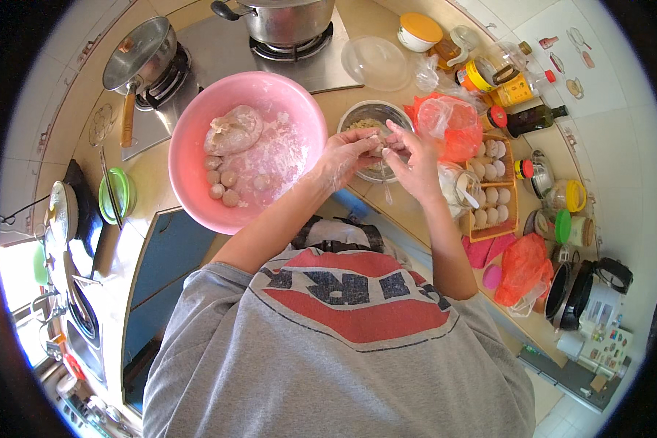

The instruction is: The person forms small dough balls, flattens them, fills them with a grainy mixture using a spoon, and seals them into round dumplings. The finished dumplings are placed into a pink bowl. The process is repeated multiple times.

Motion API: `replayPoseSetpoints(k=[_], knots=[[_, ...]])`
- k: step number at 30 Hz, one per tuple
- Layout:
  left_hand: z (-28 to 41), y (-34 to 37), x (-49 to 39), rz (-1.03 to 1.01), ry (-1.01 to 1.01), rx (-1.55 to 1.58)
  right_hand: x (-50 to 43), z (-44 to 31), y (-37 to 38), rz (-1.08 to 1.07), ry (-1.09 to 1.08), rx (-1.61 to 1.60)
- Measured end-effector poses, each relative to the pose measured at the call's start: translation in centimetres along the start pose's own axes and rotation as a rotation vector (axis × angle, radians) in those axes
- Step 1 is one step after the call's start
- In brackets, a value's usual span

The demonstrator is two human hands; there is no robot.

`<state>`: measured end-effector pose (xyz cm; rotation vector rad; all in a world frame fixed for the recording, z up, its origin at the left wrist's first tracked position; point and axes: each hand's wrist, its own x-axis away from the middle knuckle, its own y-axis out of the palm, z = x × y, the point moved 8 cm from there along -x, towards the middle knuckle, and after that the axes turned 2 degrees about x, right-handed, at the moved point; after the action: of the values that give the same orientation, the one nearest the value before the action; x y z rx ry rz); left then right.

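Note:
Over a metal bowl, my left hand and my right hand meet at the fingertips. Between them is a small piece of pale dough, mostly hidden by the fingers. Crumbly yellowish filling lies inside the bowl, and a clear utensil handle pokes out below my hands. To the left stands a large pink basin dusted with flour. It holds a big lump of dough and several small dough balls.
A red plastic bag, a jar of white powder with a spoon and an egg tray crowd the right side. Behind are a steel pot and a wooden-handled pan on the stove. A green bowl sits left.

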<state>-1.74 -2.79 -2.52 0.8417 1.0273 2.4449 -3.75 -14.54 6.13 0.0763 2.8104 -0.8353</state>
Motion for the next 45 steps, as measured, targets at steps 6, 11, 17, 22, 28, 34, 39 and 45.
replayPoseSetpoints(k=[6, 11, 17, 22, 28, 34, 39, 45], knots=[[-0.3, 0.9, 0.3, -0.032, -0.009, -0.055, 0.2, -0.6, 0.2, -0.090, -0.051, 0.140], [-0.4, 2.1, 1.1, -0.046, -0.034, 0.076, 0.2, -2.6, -0.4, -0.052, -0.201, 0.308], [-0.1, 1.9, 0.8, 0.023, -0.092, 0.202, 0.9, -5.4, -1.3, 0.065, -0.358, 0.168], [-1.8, 2.8, -0.5, 0.001, -0.186, 0.436, 1.0, -5.3, -0.8, 0.086, -0.207, 0.177], [-1.2, 3.6, -0.3, -0.082, -0.127, 0.504, 1.6, -5.0, -1.6, 0.224, -0.113, 0.123], [0.6, 5.3, -0.2, -0.132, -0.021, 0.605, 2.2, -5.3, -0.2, 0.296, -0.173, 0.175], [0.6, 7.1, 0.9, -0.221, -0.068, 0.575, 2.2, -5.8, 1.2, 0.298, -0.202, 0.292], [1.0, 6.9, 1.5, -0.125, -0.038, 0.512, 1.8, -6.0, 1.2, 0.255, -0.205, 0.281]])
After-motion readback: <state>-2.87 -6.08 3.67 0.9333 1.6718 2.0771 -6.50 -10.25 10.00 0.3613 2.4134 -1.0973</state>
